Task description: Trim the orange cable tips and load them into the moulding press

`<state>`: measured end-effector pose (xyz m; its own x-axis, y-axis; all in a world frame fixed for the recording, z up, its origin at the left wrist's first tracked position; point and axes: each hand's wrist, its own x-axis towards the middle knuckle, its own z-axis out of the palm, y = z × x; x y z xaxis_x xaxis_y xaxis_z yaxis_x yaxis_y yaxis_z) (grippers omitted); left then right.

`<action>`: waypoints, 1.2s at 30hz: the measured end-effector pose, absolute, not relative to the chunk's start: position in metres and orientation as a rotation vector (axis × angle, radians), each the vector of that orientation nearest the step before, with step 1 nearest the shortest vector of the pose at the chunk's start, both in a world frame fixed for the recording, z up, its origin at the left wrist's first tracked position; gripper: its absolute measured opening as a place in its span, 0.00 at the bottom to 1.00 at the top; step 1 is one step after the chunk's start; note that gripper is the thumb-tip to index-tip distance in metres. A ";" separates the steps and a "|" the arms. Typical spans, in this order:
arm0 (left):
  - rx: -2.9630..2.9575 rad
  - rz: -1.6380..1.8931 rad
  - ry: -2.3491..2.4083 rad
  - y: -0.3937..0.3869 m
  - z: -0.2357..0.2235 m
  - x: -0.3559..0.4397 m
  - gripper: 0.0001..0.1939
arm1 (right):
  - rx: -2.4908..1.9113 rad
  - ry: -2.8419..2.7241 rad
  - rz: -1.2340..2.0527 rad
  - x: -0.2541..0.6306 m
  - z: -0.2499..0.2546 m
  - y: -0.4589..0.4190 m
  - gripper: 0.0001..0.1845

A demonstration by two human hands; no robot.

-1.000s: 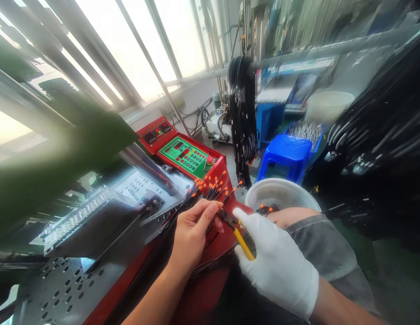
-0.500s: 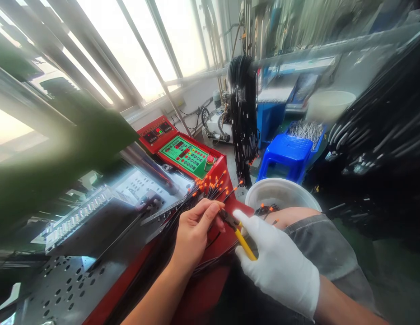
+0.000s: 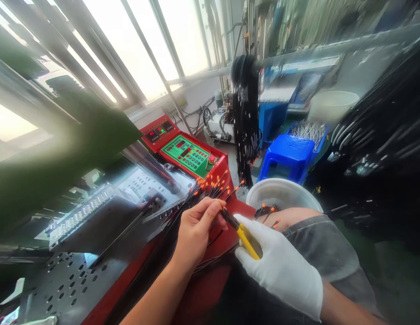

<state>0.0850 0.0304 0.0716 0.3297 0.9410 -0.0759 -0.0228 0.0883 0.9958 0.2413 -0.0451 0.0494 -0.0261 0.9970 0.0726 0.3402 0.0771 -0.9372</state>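
My bare left hand (image 3: 195,225) pinches a black cable by its small orange end (image 3: 222,208), between thumb and forefinger. In my white-gloved right hand (image 3: 282,268) is a pair of pliers with yellow handles (image 3: 248,243). Their dark jaws (image 3: 230,218) reach up to the orange end at my left fingertips; whether they grip it is too small to tell. Just beyond my left hand lies a bundle of black cables (image 3: 183,212), many tipped in orange, resting along the edge of the red machine.
A red machine's green control panel (image 3: 187,154) stands ahead. A perforated metal plate (image 3: 69,280) lies left. Right of it are a white bucket (image 3: 285,192) beside my knee, a blue stool (image 3: 287,153) and hanging black cables (image 3: 245,122). More dark cables fill the far right, blurred.
The pliers have turned slightly in my right hand, their handles now closer together and the jaws nearer in line with the orange end. My left hand keeps its pinch.
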 end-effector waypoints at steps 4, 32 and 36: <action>1.281 0.926 0.978 0.030 0.072 0.086 0.12 | -1.488 -1.571 0.876 0.242 0.045 -0.044 0.29; 1.427 0.853 1.065 0.024 0.082 0.092 0.14 | -1.502 -0.996 1.209 0.255 0.030 -0.029 0.24; 1.427 0.760 0.970 0.020 0.087 0.093 0.15 | -1.360 -0.627 1.259 0.290 0.015 -0.022 0.24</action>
